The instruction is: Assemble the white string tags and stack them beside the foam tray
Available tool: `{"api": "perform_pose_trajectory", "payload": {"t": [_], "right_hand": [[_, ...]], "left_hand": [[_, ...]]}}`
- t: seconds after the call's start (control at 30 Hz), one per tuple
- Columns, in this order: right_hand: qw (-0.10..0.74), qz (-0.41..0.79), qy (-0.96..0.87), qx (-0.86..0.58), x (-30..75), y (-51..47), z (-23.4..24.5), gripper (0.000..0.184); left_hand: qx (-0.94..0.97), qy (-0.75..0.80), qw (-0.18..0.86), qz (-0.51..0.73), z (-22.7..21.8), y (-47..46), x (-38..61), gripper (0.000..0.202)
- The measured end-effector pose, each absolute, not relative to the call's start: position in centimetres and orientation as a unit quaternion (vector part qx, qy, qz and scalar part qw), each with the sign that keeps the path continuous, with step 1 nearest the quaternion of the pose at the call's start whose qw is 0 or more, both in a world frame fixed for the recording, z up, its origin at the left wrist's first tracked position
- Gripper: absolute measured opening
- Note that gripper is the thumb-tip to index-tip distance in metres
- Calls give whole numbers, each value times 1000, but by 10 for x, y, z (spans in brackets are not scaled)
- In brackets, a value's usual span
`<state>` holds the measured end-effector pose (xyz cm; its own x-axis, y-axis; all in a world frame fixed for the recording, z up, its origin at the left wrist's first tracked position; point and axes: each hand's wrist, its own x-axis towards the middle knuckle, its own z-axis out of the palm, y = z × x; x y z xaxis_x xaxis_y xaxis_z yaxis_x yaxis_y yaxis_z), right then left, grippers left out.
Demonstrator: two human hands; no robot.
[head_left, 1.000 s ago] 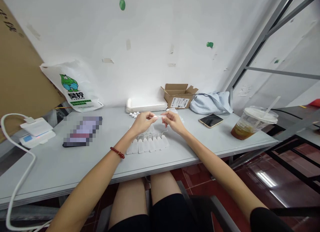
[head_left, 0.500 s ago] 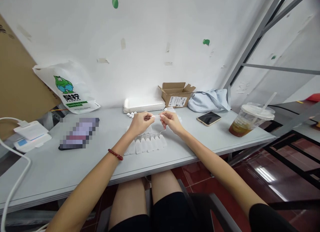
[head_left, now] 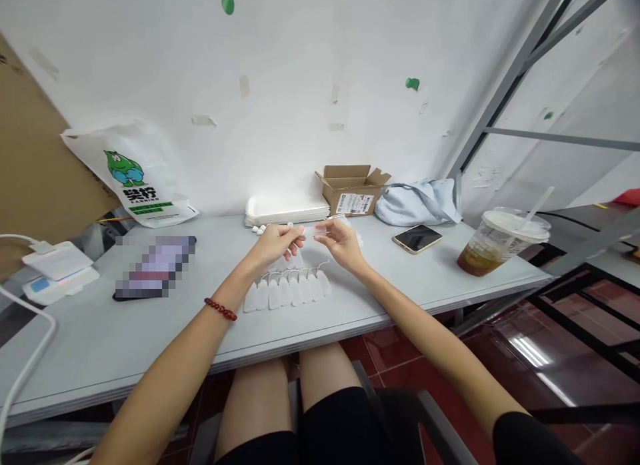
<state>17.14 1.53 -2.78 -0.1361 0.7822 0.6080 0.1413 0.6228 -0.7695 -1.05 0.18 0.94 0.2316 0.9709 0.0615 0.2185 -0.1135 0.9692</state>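
A small translucent tag (head_left: 313,232) is held between my two hands above the table. My left hand (head_left: 281,243) pinches its left end with thumb and forefinger, the other fingers curled below. At its right end, the thumb and fingers of my right hand (head_left: 341,241) grip it by the edges. Below them lies a row of translucent white tags (head_left: 289,291) with thin white strings looped at their tops. More such tags (head_left: 287,261) lie partly hidden behind my left hand. Several small white pieces (head_left: 259,230) sit just beyond it.
At the back are a stack of white sheets (head_left: 287,210), an opened cardboard box (head_left: 353,191) and a pale blue cloth bag (head_left: 420,201). A phone (head_left: 418,238) and a drink cup (head_left: 495,245) stand right; another phone (head_left: 157,268), a white plastic bag (head_left: 135,178) and a cabled white device (head_left: 60,271) are left.
My hands have drawn slightly apart, and more of the translucent tag shows between them. The right thumb and fingers have spread wider around its end. The view has shifted a little.
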Motion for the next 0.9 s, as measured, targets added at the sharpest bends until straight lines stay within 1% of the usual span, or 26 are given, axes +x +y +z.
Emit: {"api": "perform_pose_trajectory", "payload": {"t": [0.17,0.23,0.5,0.6,0.67,0.77,0.83,0.9], "right_hand": [[545,320,-693,-348,170,14,-28,29],[542,344,-681,-352,170,13,-27,31],[503,483,-626,-348,174,12,-19,34],[493,524,-600,-351,176,17,-20,34],[500,502,-602,-368,180,22,-22,34],[527,373,-631,-430,191,32,-24,31],[539,283,-635,-475,203,39,-24,30],[543,252,-614,-513,214,47,-24,31]], "left_hand": [[630,438,469,438,8,2,-8,32],[646,437,448,437,9,2,-8,32],[762,448,214,417,5,-1,-7,26],[767,453,195,412,1,1,-6,30],[751,465,208,420,-2,7,-9,33],[701,528,191,439,-6,21,-28,31],[667,591,132,434,-10,34,-49,25],[648,636,72,414,-16,46,-71,23]]}}
